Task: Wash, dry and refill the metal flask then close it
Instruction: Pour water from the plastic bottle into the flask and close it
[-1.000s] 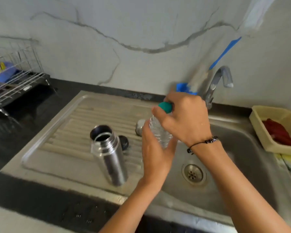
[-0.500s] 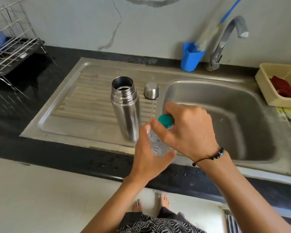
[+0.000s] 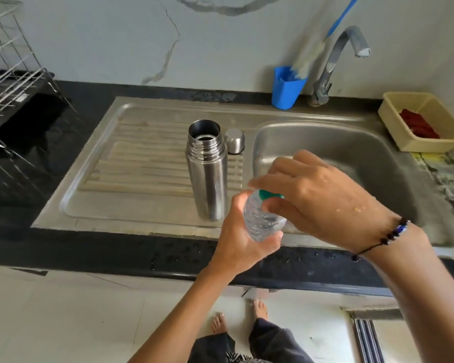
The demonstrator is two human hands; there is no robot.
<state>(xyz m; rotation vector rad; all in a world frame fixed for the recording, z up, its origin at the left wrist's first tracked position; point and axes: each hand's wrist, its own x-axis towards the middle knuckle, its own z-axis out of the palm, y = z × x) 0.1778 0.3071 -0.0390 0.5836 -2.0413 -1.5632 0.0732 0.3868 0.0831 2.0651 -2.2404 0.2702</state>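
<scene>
The metal flask [image 3: 209, 174] stands upright and uncapped on the ribbed drainboard [image 3: 142, 166]. Its steel cap [image 3: 235, 141] sits upside down just behind it to the right. In front of the flask, over the counter's edge, my left hand [image 3: 243, 243] grips a clear plastic water bottle [image 3: 262, 222] by its body. My right hand [image 3: 317, 195] covers the bottle's top, fingers pinched on the green bottle cap [image 3: 269, 195]. The bottle's lower half is hidden by my left hand.
The sink basin [image 3: 351, 158] lies to the right, with the tap [image 3: 338, 61] behind it. A blue cup [image 3: 286, 90] holds a brush at the back. A yellow basket [image 3: 396, 121] with a red cloth sits far right. A wire dish rack [image 3: 8, 82] stands at the left.
The view has tilted down, so the floor and feet show. Both hands stay on the bottle; my right hand's fingers have turned around the green cap. The flask has not moved.
</scene>
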